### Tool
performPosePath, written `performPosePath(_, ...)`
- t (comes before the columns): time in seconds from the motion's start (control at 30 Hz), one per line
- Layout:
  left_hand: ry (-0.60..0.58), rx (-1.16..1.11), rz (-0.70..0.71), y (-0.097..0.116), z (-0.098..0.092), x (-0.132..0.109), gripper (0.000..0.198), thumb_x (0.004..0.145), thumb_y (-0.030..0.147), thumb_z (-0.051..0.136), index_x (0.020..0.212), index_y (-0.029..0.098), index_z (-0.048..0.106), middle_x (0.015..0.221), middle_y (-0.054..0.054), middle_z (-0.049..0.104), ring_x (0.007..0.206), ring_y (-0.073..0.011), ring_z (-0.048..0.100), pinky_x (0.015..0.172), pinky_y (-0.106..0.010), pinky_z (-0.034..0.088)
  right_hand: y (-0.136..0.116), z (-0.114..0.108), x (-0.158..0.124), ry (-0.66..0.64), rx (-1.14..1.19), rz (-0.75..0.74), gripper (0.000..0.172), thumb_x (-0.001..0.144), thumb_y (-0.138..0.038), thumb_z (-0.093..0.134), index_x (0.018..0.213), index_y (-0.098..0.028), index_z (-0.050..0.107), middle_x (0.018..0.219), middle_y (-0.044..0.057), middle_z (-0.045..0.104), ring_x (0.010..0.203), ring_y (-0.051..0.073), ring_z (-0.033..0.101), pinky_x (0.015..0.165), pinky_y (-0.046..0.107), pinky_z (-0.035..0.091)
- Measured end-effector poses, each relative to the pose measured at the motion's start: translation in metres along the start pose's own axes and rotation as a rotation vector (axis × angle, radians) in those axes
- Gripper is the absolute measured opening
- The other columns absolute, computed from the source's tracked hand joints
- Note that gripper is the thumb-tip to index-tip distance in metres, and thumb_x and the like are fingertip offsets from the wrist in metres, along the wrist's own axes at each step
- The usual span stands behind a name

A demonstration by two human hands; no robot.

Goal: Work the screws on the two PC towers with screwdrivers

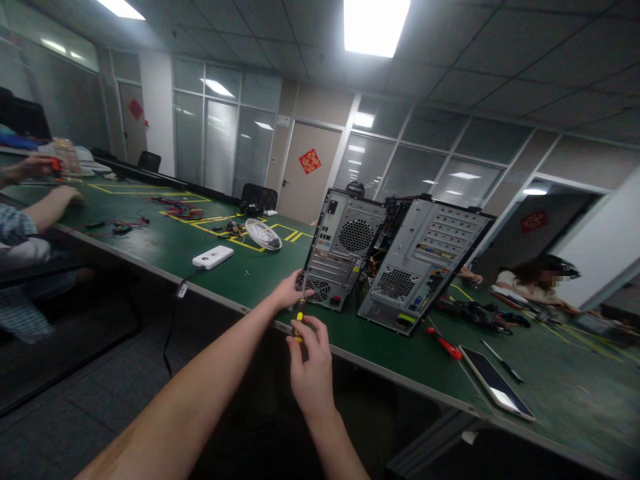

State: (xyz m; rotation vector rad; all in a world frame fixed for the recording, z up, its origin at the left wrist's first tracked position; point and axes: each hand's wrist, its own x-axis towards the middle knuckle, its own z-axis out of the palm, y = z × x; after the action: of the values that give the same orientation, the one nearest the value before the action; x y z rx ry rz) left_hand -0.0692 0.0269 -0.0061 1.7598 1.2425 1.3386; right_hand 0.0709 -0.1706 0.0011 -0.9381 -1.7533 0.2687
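Head view: small loose bits [247, 273] lie on the table [230, 283] left of you. Your left hand [287, 291] is at the near computer case's [340, 247] lower edge; its grip you cannot tell. Your right hand [314, 357] pinches a yellow-and-black screwdriver [299, 317]. Both that case and the second case [420, 267] have backs on; work seems midway, the remainder unclear.
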Motion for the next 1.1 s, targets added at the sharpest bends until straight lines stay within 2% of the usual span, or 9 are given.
performPosePath(0.23, -0.007, -0.032, -0.002, -0.0033, 0.0017, 0.0014, 0.090, 0.072, 0.037, 0.089, 0.150, 0.015, 0.048, 0.138, -0.018, 0.068, 0.123, -0.0302, 0.069, 0.111, -0.044, 0.052, -0.0034, -0.0018, 0.0004, 0.014, 0.005, -0.005, 0.024, 0.099, -0.019, 0.058, 0.116, -0.021, 0.075, 0.131, 0.013, 0.061, 0.115, 0.024, 0.068, 0.099, 0.038, 0.059)
performPosePath(0.4, 0.002, -0.011, -0.005, -0.0038, 0.0011, 0.0018, 0.091, 0.070, 0.038, 0.090, 0.148, 0.016, 0.050, 0.135, -0.017, 0.070, 0.122, -0.0312, 0.069, 0.111, -0.046, 0.051, -0.0069, -0.0038, 0.0002, 0.013, -0.004, -0.023, 0.029, 0.096, -0.017, 0.057, 0.119, -0.021, 0.075, 0.132, 0.014, 0.061, 0.114, 0.025, 0.070, 0.098, 0.038, 0.060)
performPosePath(0.9, -0.007, -0.008, -0.005, 0.0020, -0.0009, -0.0008, 0.090, 0.071, 0.036, 0.089, 0.149, 0.015, 0.049, 0.137, -0.018, 0.069, 0.121, -0.0308, 0.070, 0.109, -0.044, 0.052, -0.0034, -0.0018, -0.0024, -0.034, -0.021, 0.005, 0.036, 0.103, -0.021, 0.050, 0.129, -0.024, 0.074, 0.138, 0.014, 0.059, 0.116, 0.023, 0.067, 0.103, 0.039, 0.057)
performPosePath(1.1, 0.013, 0.026, 0.016, 0.0005, -0.0016, -0.0004, 0.087, 0.069, 0.037, 0.090, 0.146, 0.018, 0.054, 0.131, -0.015, 0.073, 0.125, -0.0317, 0.068, 0.112, -0.045, 0.049, -0.0044, -0.0003, -0.0008, 0.006, 0.015, 0.008, 0.034, 0.101, -0.019, 0.053, 0.127, -0.024, 0.075, 0.136, 0.013, 0.061, 0.114, 0.024, 0.068, 0.100, 0.040, 0.058)
